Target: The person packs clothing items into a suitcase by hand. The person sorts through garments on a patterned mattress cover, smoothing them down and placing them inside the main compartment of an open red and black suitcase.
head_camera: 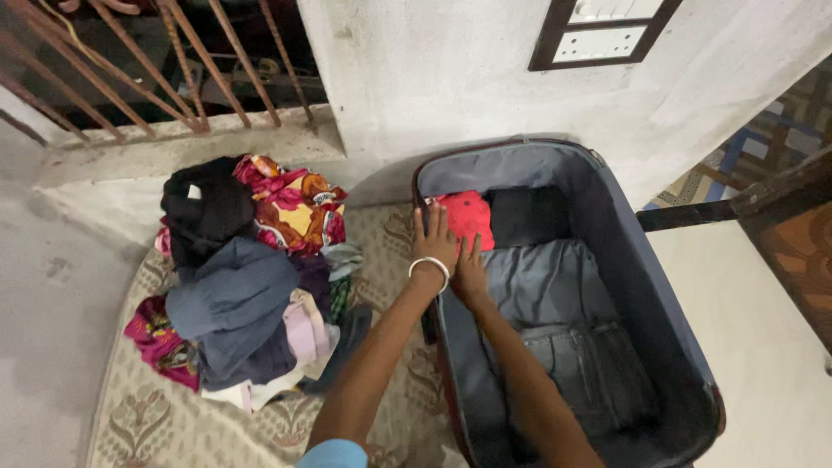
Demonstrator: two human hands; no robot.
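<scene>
An open dark-blue suitcase point(652, 276) lies on a patterned mat. A folded red garment point(469, 214) sits in its far left corner. My left hand point(434, 240), with a silver bangle on the wrist, lies flat at the red garment's left edge, by the suitcase wall, fingers spread. My right hand point(471, 267) rests flat just beside it, fingertips on the red garment's near edge. Neither hand grips anything. A black folded cloth point(530, 217) lies to the right of the red one. A grey garment point(548, 284) and grey jeans point(594, 368) fill the nearer part.
A loose pile of clothes point(244, 277) in black, blue, pink and floral red-yellow lies on the beige patterned mat point(152, 416) to the left. Behind are a white wall, a barred window point(173, 65) and a wall switch panel point(600, 30). Dark wooden furniture point(793, 230) stands at right.
</scene>
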